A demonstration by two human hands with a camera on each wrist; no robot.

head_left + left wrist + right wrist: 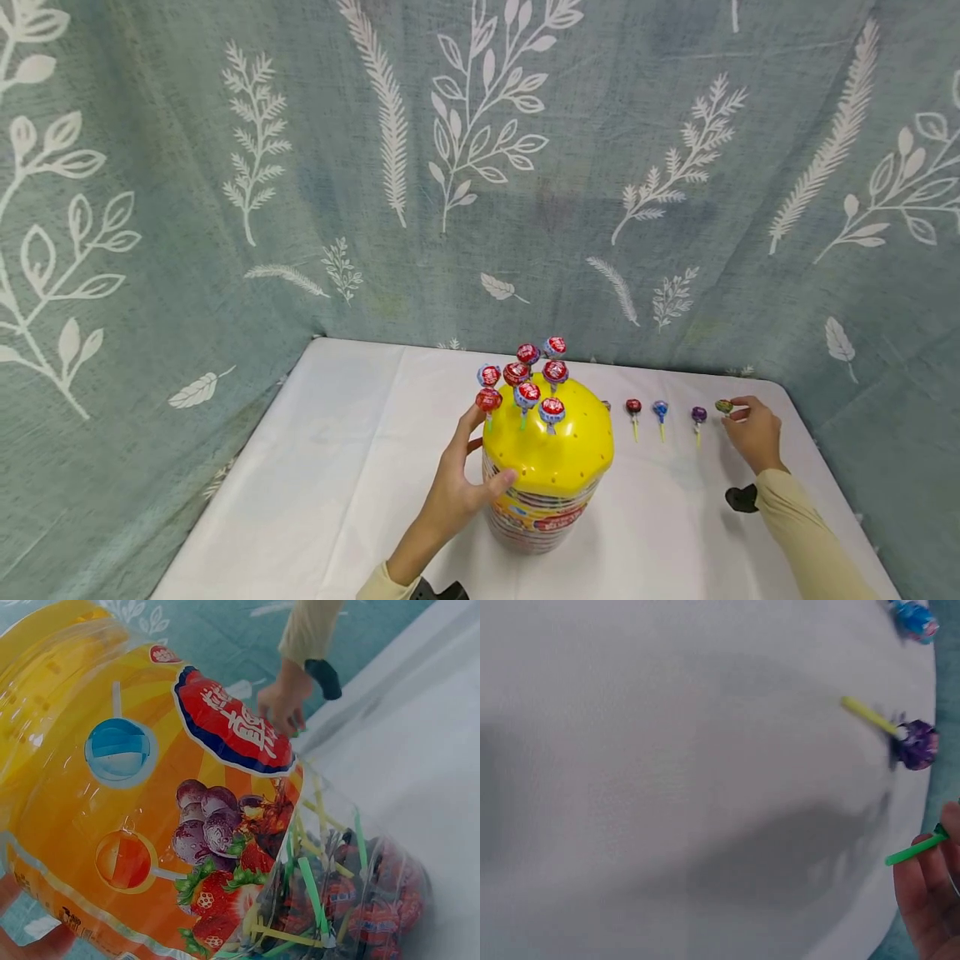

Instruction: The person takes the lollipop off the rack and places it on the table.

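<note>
A clear candy jar point(536, 537) with a yellow holed lid point(577, 450) stands on the table. My left hand point(459, 487) grips its left side just below the lid, thumb in front. Several wrapped lollipops point(527, 394) stand upright in the lid's left and back part. Through the jar's clear wall, more lollipops point(375, 907) show in the left wrist view. At the far right, my right hand point(756, 435) pinches a green-wrapped lollipop point(723, 407) just above the table. Its green stick point(915, 849) shows between the fingers in the right wrist view; its head is hidden there.
Between jar and right hand lie a dark red lollipop point(633, 407), a blue one point(660, 408) and a purple one point(698, 414), sticks toward me. Another lollipop is partly hidden behind the jar. A leaf-patterned curtain point(450, 275) borders the white table point(360, 417) at the back and sides.
</note>
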